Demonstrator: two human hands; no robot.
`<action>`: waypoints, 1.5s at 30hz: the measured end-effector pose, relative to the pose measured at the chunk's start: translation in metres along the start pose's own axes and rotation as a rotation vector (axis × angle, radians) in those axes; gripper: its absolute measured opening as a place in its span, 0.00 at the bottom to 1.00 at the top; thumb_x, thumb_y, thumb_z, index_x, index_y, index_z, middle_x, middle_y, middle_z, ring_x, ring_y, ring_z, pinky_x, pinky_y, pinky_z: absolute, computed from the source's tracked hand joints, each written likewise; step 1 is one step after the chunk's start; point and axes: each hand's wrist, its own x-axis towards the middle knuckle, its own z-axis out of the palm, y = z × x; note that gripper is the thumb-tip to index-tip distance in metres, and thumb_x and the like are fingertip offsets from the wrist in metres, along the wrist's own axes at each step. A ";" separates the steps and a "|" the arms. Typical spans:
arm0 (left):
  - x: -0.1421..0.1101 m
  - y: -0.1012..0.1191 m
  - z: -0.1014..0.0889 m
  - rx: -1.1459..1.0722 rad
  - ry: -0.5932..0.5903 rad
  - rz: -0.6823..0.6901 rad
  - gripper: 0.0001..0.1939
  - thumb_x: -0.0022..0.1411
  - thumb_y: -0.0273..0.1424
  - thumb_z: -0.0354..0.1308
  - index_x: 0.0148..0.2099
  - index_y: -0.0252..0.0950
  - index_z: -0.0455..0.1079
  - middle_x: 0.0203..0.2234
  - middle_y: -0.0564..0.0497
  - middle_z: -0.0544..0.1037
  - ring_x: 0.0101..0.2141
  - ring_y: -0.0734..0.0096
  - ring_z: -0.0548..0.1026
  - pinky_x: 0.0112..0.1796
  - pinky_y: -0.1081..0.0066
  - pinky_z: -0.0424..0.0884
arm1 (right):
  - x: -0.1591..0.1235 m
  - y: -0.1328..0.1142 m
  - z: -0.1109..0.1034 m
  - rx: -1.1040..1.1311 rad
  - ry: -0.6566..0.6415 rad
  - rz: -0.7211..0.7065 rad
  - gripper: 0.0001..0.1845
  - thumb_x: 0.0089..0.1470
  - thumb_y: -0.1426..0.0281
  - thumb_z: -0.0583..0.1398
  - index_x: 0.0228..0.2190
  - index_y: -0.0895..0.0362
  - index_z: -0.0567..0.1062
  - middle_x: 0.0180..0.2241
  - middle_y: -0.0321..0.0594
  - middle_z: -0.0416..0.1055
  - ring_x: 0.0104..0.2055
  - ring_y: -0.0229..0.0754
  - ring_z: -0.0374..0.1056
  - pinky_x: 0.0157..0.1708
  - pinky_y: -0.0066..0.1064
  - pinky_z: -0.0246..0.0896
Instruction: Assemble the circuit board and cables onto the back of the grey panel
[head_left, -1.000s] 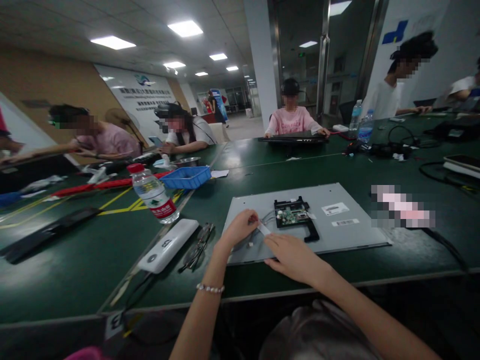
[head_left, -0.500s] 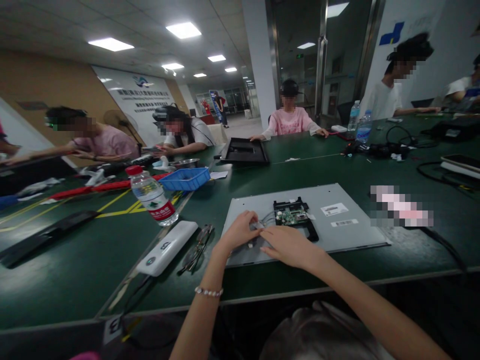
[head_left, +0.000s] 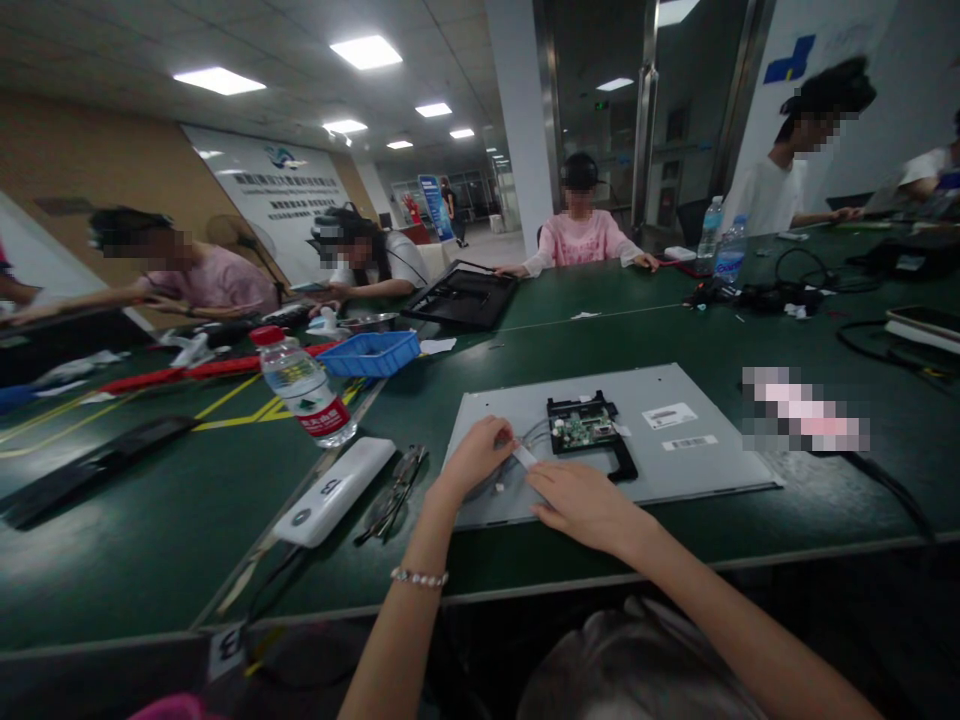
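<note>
A flat grey display panel [head_left: 712, 468] lies on the green table, its back facing up. On it sit a black plastic bracket [head_left: 624, 462] and a green circuit board [head_left: 589, 430], with thin grey wires [head_left: 535, 432] running off to the left. My left hand [head_left: 480, 458] is over the panel's left part, finger and thumb pinching one end of a short whitish strip [head_left: 524, 456], which looks like tape. The strip's lower end meets the fingertips of my right hand [head_left: 574, 498], closed at it. A small white connector [head_left: 500, 487] shows below my left fingers.
Left of the panel lie eyeglasses [head_left: 391, 495], a white power bank [head_left: 336, 492], a water bottle [head_left: 306, 392] and a blue tray [head_left: 371, 355]. A pixelated pink object [head_left: 806, 410] is to the right. Across the table, a co-worker [head_left: 581, 240] touches a black frame [head_left: 465, 297].
My hands have moved slightly apart, and more of the whitish strip shows between them. The black frame across the table has shifted left and tilted in the co-worker's hand.
</note>
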 end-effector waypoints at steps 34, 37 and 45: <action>0.000 0.006 -0.011 0.015 0.148 0.008 0.13 0.63 0.26 0.44 0.41 0.36 0.70 0.37 0.47 0.74 0.42 0.64 0.71 0.46 0.64 0.66 | -0.021 0.027 -0.026 0.229 0.146 0.055 0.19 0.59 0.68 0.53 0.51 0.56 0.69 0.52 0.45 0.67 0.55 0.44 0.62 0.55 0.38 0.56; 0.001 0.005 -0.010 0.036 0.137 -0.018 0.13 0.63 0.26 0.43 0.42 0.36 0.70 0.38 0.47 0.74 0.42 0.63 0.71 0.46 0.64 0.66 | -0.028 0.066 -0.046 0.217 0.188 0.188 0.17 0.58 0.70 0.53 0.48 0.56 0.72 0.49 0.44 0.70 0.51 0.44 0.65 0.52 0.40 0.59; 0.000 0.004 -0.007 0.103 0.132 -0.035 0.14 0.63 0.25 0.44 0.44 0.36 0.69 0.40 0.46 0.73 0.43 0.63 0.71 0.47 0.65 0.66 | -0.027 0.149 -0.064 0.318 -0.007 0.476 0.14 0.50 0.74 0.58 0.40 0.60 0.77 0.40 0.45 0.75 0.42 0.43 0.70 0.44 0.34 0.64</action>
